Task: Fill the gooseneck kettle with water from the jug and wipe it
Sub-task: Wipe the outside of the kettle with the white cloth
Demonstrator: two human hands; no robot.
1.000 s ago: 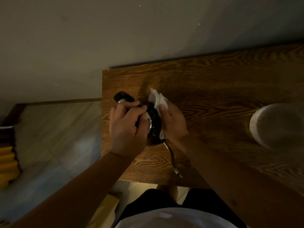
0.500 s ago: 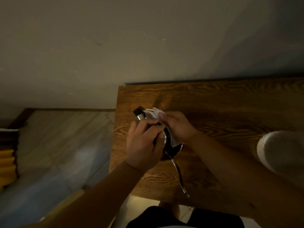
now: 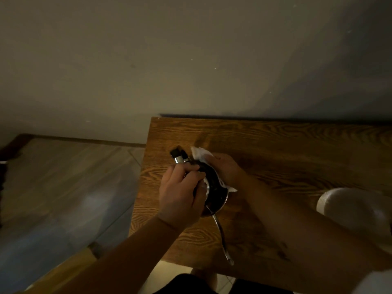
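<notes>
The steel gooseneck kettle (image 3: 215,194) stands near the left end of the wooden table (image 3: 286,149), its thin spout (image 3: 222,238) pointing toward me. My left hand (image 3: 180,194) is closed around its black handle (image 3: 177,154). My right hand (image 3: 226,168) presses a white tissue (image 3: 201,153) against the kettle's far right side. At the right edge of the view is a pale round thing, probably the jug (image 3: 356,209); I see only part of it.
The wall runs right behind the table. The table's left edge drops to a tiled floor (image 3: 70,187). My legs in dark shorts (image 3: 191,283) are at the table's front edge.
The view has tilted up, so the table sits lower in the frame. My right hand with the tissue has moved around the kettle's far side while my left keeps hold of the handle.
</notes>
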